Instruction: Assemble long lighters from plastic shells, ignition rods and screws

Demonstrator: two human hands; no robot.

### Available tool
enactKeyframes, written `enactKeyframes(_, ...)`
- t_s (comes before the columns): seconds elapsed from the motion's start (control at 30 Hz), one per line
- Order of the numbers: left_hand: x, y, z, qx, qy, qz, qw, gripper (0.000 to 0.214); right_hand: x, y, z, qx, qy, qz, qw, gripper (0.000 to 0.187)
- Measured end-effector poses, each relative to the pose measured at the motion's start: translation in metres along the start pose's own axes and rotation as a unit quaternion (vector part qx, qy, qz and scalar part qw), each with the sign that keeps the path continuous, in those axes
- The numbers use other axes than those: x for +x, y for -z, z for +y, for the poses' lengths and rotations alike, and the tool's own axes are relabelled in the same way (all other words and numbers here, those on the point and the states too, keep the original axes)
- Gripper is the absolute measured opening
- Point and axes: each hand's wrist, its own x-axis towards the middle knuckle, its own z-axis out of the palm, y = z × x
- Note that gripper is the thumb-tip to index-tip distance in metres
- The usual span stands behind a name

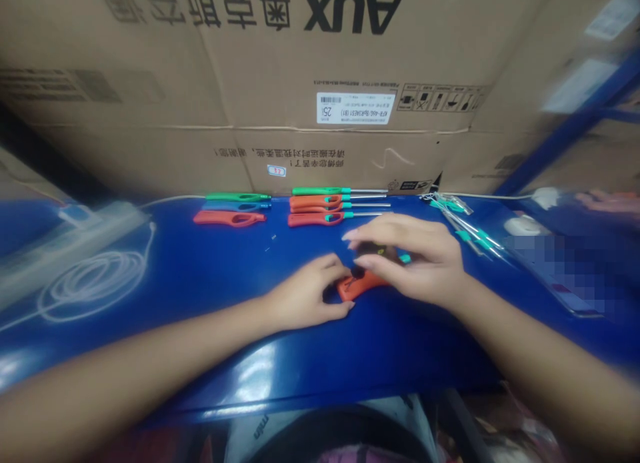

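Note:
An orange lighter body (pixel 361 286) lies on the blue table in front of me. My left hand (pixel 316 293) pinches its near left end between thumb and fingers. Over the lighter, my right hand (pixel 417 253) is curled around a short dark object with a yellow mark (pixel 376 250), its kind mostly hidden by the fingers. The dark object's lower end meets or hovers just above the orange body; I cannot tell which. A bit of teal shows beside the right thumb.
Several lighters with metal rods (pixel 317 219) lie in a row at the back, left of them several handles (pixel 230 218). Loose metal rods with teal parts (pixel 470 230) are at right, near a phone-like slab (pixel 555 276). A white coiled cable (pixel 95 283) sits left. A cardboard box (pixel 280 70) walls the back.

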Motion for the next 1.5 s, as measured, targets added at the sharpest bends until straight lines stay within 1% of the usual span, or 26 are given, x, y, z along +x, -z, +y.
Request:
enactKeyframes(0.07,0.0,0.0,0.0,0.002,0.002,-0.003,1.0,0.034,-0.002,0.002,0.002,-0.087,0.071,0.019,0.993,0.025)
enactKeyframes(0.13,0.0,0.0,0.001,0.0,0.002,-0.004,1.0,0.03,-0.003,0.002,0.003,-0.099,0.104,0.017,0.989,0.026)
enactKeyframes(0.17,0.0,0.0,0.001,-0.001,0.001,-0.003,1.0,0.029,-0.002,0.001,0.003,-0.071,0.091,0.011,0.993,0.028)
enactKeyframes(0.23,0.0,0.0,0.001,-0.001,0.0,0.0,1.0,0.03,-0.001,-0.002,0.002,0.016,0.025,-0.011,0.999,0.034)
enactKeyframes(0.3,0.0,0.0,0.001,0.0,-0.001,0.003,1.0,0.034,-0.001,-0.004,0.002,0.056,-0.012,-0.016,0.998,0.029)
enactKeyframes(0.37,0.0,0.0,0.001,0.002,-0.001,0.003,1.0,0.036,-0.001,-0.004,0.004,0.003,0.017,0.01,1.0,0.019)
enactKeyframes(0.43,0.0,0.001,0.001,0.004,0.0,0.001,1.0,0.037,-0.003,-0.003,0.006,-0.074,0.059,0.037,0.995,0.019)
enactKeyframes(0.47,0.0,0.001,0.002,0.004,-0.001,0.002,1.0,0.036,-0.003,-0.003,0.007,-0.09,0.068,0.035,0.993,0.021)
enactKeyframes(0.53,0.0,0.001,0.002,0.005,-0.007,0.004,1.0,0.032,-0.004,-0.002,0.007,-0.055,0.046,0.01,0.997,0.028)
enactKeyframes(0.6,0.0,0.001,0.001,0.005,-0.009,0.005,1.0,0.027,-0.002,-0.003,0.005,0.027,-0.01,-0.02,0.999,0.038)
enactKeyframes(0.67,0.0,0.001,0.001,0.004,-0.005,0.005,1.0,0.026,-0.001,-0.003,0.004,0.073,-0.045,-0.028,0.996,0.036)
enactKeyframes(0.7,0.0,0.001,0.0,0.004,-0.002,0.004,1.0,0.027,-0.001,-0.003,0.004,0.063,-0.043,-0.018,0.997,0.031)
enactKeyframes(0.77,0.0,0.0,0.0,0.004,-0.001,0.002,1.0,0.032,-0.001,-0.001,0.006,-0.01,-0.001,0.014,1.0,0.022)
enactKeyframes(0.83,0.0,0.0,0.0,0.003,-0.001,0.001,1.0,0.035,-0.002,0.0,0.006,-0.074,0.043,0.037,0.996,0.022)
enactKeyframes(0.87,0.0,0.0,0.0,0.002,-0.001,0.002,1.0,0.034,-0.002,0.0,0.006,-0.076,0.046,0.033,0.995,0.025)
enactKeyframes(0.9,0.0,0.0,0.0,0.002,0.0,0.003,1.0,0.032,-0.003,-0.001,0.006,-0.058,0.034,0.021,0.998,0.03)
enactKeyframes(0.97,0.0,0.001,0.001,-0.002,0.002,0.003,1.0,0.028,-0.002,-0.001,0.003,0.011,-0.021,-0.015,1.0,0.041)
enactKeyframes(1.03,0.0,0.001,0.0,-0.004,0.004,0.002,1.0,0.028,-0.001,-0.002,0.001,0.056,-0.048,-0.034,0.997,0.04)
enactKeyframes(1.07,0.0,0.001,0.0,-0.004,0.004,0.002,1.0,0.03,0.0,-0.002,0.0,0.053,-0.042,-0.027,0.997,0.036)
enactKeyframes(1.13,0.0,0.0,0.0,-0.003,0.002,0.001,1.0,0.035,0.0,-0.001,0.0,-0.006,-0.009,-0.004,1.0,0.027)
enactKeyframes(1.2,0.0,0.0,0.0,-0.001,0.002,-0.002,1.0,0.036,0.0,0.001,-0.001,-0.076,0.03,0.02,0.996,0.026)
enactKeyframes(1.23,0.0,0.0,0.0,0.0,0.002,-0.003,1.0,0.035,0.0,0.001,-0.002,-0.089,0.04,0.021,0.995,0.028)
enactKeyframes(1.3,0.0,0.0,0.0,0.001,0.002,-0.003,1.0,0.033,0.001,0.001,-0.004,-0.055,0.028,0.006,0.998,0.034)
enactKeyframes(1.37,0.0,0.0,0.0,-0.002,-0.001,0.001,1.0,0.031,0.002,0.001,-0.006,0.014,-0.008,-0.022,1.0,0.038)
enactKeyframes(1.43,0.0,0.0,0.001,-0.008,-0.009,0.007,1.0,0.03,0.003,0.001,-0.007,0.04,-0.022,-0.031,0.998,0.032)
enactKeyframes(1.5,0.001,0.0,0.001,-0.012,-0.006,0.01,1.0,0.03,0.002,0.001,-0.006,0.008,-0.003,-0.011,1.0,0.022)
